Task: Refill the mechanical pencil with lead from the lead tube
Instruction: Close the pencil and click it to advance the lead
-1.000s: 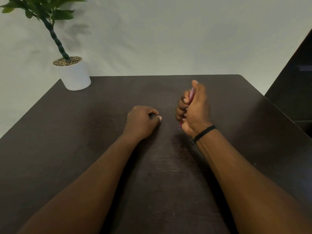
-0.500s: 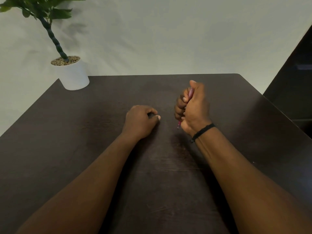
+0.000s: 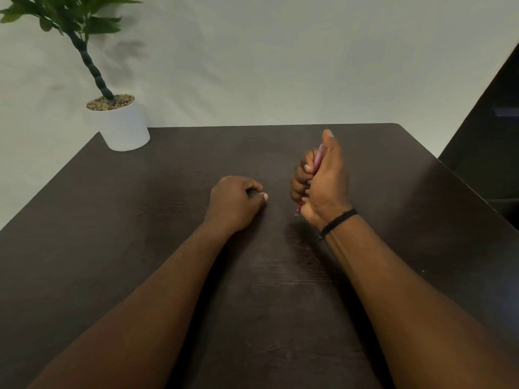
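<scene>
Surface: a dark brown wood-grain desk [image 3: 140,220] with a rounded far corner, set against a plain pale wall [image 3: 280,57]. A white cylindrical pot with pebbles and a green leafy plant [image 3: 123,127] stands at the far left corner. A dark structure [image 3: 494,130] rises beyond the right edge.

Task item: a pink, translucent mechanical pencil [image 3: 318,158], slender, held near upright, its metal tip low, just above the desk. The right hand [image 3: 323,181] is wrapped in a fist around its barrel, thumb raised at the top end; a black cord bracelet [image 3: 338,221] circles that wrist. The left hand [image 3: 236,202] rests curled on the desk nearby; whether it pinches anything cannot be told.
</scene>
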